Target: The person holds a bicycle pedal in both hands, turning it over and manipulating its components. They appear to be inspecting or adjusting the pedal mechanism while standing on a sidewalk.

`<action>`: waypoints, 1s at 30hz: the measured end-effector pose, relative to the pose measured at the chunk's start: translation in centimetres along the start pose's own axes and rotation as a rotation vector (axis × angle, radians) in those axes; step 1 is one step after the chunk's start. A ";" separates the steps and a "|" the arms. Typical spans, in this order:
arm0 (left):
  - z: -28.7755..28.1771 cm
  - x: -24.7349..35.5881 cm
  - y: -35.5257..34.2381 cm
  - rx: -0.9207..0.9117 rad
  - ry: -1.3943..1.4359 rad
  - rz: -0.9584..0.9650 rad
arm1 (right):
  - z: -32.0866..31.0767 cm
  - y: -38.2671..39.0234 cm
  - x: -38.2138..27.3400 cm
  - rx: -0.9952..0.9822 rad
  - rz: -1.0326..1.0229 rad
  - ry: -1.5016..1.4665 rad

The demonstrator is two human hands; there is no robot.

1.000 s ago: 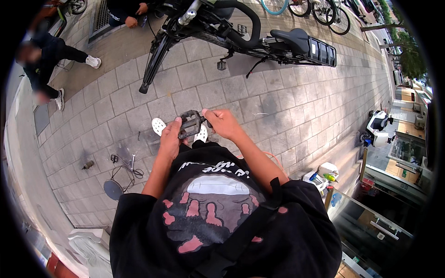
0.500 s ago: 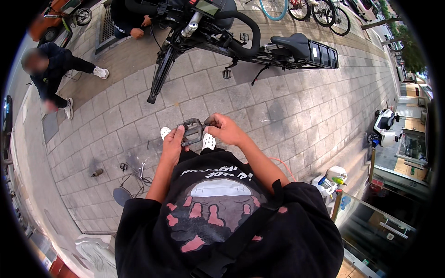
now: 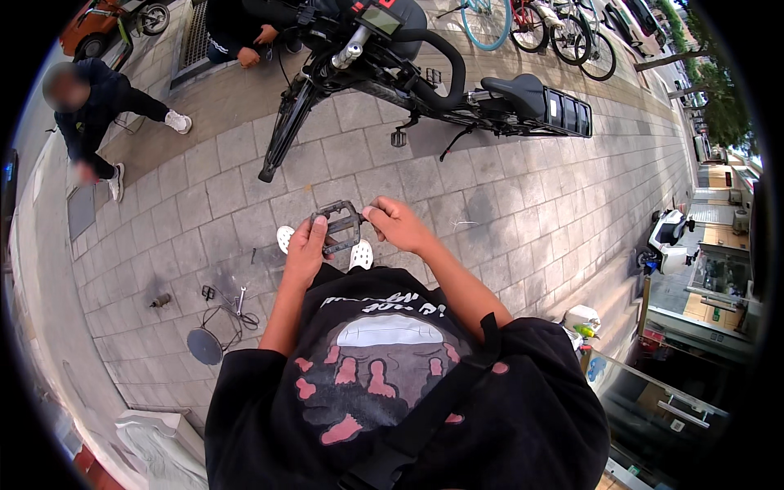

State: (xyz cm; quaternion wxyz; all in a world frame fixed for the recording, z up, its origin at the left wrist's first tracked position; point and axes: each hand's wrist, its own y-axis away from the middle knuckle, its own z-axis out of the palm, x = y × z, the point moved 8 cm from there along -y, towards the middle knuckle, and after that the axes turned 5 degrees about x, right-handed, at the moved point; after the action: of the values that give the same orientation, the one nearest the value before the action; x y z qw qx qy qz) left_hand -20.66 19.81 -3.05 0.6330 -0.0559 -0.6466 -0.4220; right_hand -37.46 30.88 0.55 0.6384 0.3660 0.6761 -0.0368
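In front of my body I hold a dark bicycle pedal (image 3: 340, 224) with an open cage-like frame. My left hand (image 3: 305, 250) is closed round its left side, thumb on top. At the pedal's right end, my right hand (image 3: 395, 225) pinches the short axle stub with thumb and forefinger. My fingertips hide most of that stub. Ahead stands a black bicycle (image 3: 384, 82) with a rear rack, its near pedal (image 3: 398, 139) hanging low on the crank.
A wrench (image 3: 240, 302), a loose pedal (image 3: 208, 291), a cable and a round dark disc (image 3: 205, 346) lie on the paving at left. One person (image 3: 98, 114) sits at far left; another person's hands (image 3: 253, 49) show behind the bicycle. A white scooter (image 3: 671, 237) stands at right.
The pedal is turned slightly between my hands and its frame stands a little more upright. My right fingers have closed in at its axle end. The whole view has shifted slightly.
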 end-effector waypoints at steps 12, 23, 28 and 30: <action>0.7 0.4 0.2 0.038 -0.005 -0.102 | -1.2 0.5 0.4 -0.094 -0.044 -0.071; 2.8 -1.4 1.1 -0.050 -0.029 -0.118 | -3.3 1.2 4.2 -0.017 0.136 -0.043; 3.6 -1.1 1.1 -0.120 -0.029 -0.129 | -3.8 2.0 5.3 0.004 0.177 -0.126; 3.5 -0.6 0.8 -0.121 -0.067 -0.135 | -4.0 2.4 4.4 -0.024 0.137 -0.163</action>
State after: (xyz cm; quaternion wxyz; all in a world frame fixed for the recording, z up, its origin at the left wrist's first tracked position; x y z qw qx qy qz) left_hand -22.78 22.69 -2.63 0.5765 -0.0643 -0.6432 -0.4997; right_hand -39.17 36.67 -1.64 0.6967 0.3994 0.5957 -0.0147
